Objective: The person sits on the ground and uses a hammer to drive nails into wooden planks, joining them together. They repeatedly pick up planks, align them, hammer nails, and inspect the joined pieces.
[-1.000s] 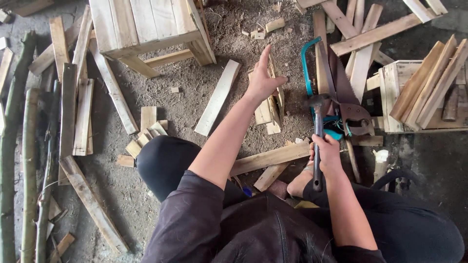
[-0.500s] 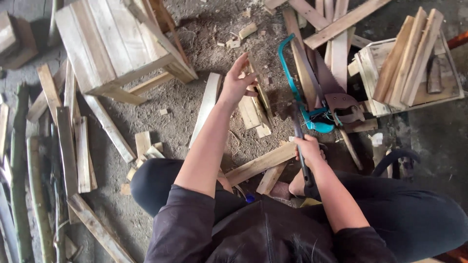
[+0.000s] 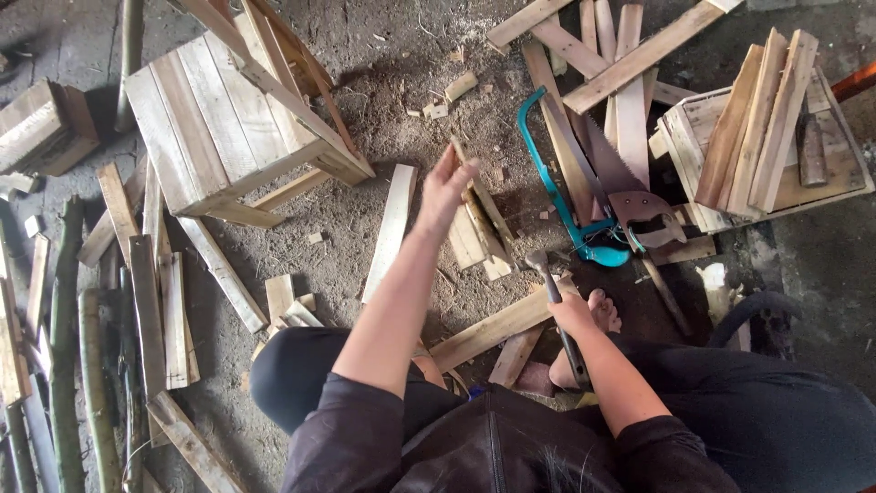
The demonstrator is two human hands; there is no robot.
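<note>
My left hand (image 3: 444, 189) reaches forward with its fingers stretched out, touching a small pile of short wooden slats (image 3: 481, 233) on the dirt floor. It does not visibly grip any of them. My right hand (image 3: 572, 315) is closed around the handle of a hammer (image 3: 547, 278), whose head points toward the slats. Under that hand a longer plank (image 3: 488, 330) lies across the ground, with my bare foot (image 3: 604, 310) beside it.
A teal-framed bow saw (image 3: 549, 178) and a handsaw (image 3: 630, 196) lie to the right of the slats. A wooden box stool (image 3: 219, 128) stands at the upper left. A crate with boards (image 3: 776, 137) sits at the right. Loose planks and poles (image 3: 151, 301) are scattered on the left.
My right hand has drawn the hammer back a little toward my body. My left hand stays at the slat pile. The view has shifted slightly.
</note>
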